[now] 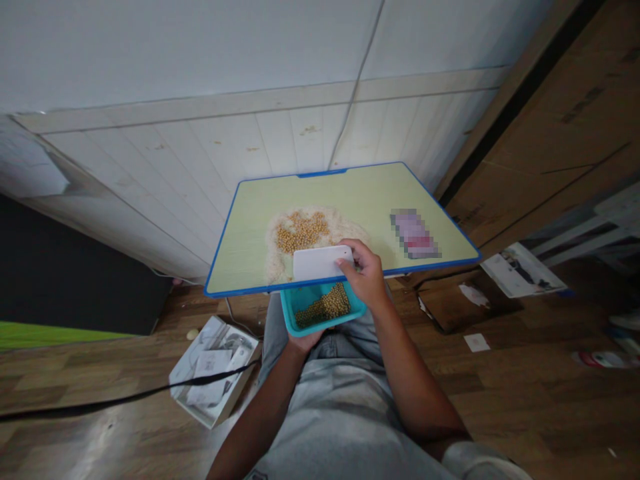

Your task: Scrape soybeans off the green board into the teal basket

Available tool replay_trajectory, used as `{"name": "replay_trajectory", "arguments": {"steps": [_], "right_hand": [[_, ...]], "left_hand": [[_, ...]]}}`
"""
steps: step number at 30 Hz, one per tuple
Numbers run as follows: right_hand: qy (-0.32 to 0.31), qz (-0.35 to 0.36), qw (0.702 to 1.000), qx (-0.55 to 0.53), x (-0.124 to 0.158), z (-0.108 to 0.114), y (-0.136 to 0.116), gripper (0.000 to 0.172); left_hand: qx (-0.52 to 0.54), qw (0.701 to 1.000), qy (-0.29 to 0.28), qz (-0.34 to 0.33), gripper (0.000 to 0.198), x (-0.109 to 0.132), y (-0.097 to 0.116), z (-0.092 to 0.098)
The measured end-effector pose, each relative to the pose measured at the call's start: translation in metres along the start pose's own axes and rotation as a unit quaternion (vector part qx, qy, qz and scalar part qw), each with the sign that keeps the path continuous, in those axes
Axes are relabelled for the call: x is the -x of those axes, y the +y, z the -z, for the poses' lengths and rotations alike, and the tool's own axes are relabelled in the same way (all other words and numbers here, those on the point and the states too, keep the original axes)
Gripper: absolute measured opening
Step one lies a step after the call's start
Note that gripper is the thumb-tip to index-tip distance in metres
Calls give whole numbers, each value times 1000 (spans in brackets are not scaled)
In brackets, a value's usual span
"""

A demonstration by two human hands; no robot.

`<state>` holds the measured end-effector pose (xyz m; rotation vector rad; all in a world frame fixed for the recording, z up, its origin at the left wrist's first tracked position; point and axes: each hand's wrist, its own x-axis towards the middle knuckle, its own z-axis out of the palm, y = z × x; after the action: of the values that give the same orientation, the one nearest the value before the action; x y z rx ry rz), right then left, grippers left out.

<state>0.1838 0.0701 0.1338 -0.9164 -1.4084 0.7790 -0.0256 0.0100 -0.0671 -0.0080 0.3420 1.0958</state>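
In my right hand (367, 270) is a flat white scraper (320, 264) with rounded corners and a small hole, pinched at its right end. It stands on edge over the near side of the table, in front of a pile of round yellow beans (300, 233) ringed by pale, fine rice-like grains (273, 257). My left hand (306, 340) supports a teal plastic basket (289, 313) from below, its fingers mostly hidden underneath. The basket is over my lap, just under the table's front edge, with more round beans (333, 303) inside.
The pale green table (250, 220) has a blue rim. A blurred-out flat item (414, 233) lies on its right side. On the floor at left stands a white box (215, 373) of papers and cables, crossed by a black strap (150, 395). Cardboard (545, 133) stands at right.
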Motion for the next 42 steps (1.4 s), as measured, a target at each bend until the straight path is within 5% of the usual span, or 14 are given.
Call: {"name": "replay_trajectory", "arguments": {"steps": [11,42], "right_hand": [[-17,23,1000,2,-6,-22,4,31],[-45,3,999,1,-6,-18,-6,31]], "left_hand": [[-11,1000,3,-12,80,3,1,-10],[-14,999,-25,-25,75,2,-3,-19]]}}
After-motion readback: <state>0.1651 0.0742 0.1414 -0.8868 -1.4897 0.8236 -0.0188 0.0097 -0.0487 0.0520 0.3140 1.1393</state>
